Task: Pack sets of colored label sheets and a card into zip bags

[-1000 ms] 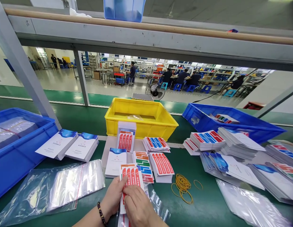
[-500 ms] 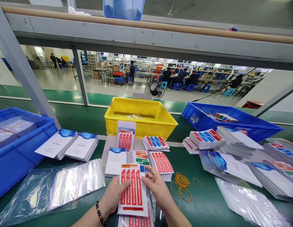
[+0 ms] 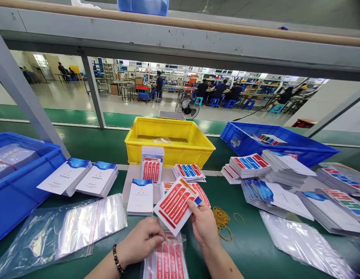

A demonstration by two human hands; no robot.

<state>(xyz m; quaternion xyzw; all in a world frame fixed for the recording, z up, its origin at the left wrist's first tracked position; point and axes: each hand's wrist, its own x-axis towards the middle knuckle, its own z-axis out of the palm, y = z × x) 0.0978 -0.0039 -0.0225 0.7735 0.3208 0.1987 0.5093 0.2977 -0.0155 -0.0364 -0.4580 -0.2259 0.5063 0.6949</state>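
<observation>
My right hand grips a label sheet with red strips, tilted, its blue corner beside my thumb; any sheets behind it are hidden. My left hand is closed, its fingertips pinching the upper edge of a clear plastic bag. Red-striped labels show through that bag, which lies at the table's front. Just beyond my hands stand a pile of white booklets with blue tops and a stack of red-and-blue label sheets. The held sheet partly covers two more label piles.
Behind the piles sits a yellow bin. Blue bins stand left and right. Yellow rubber bands lie right of my hand. Plastic bags spread out at left, more booklets at right. A shelf beam crosses above.
Both hands were on the label sheet, held upright. Now my right hand has it alone, tilted and shifted right, while my left hand has dropped to the bag. The view has shifted slightly.
</observation>
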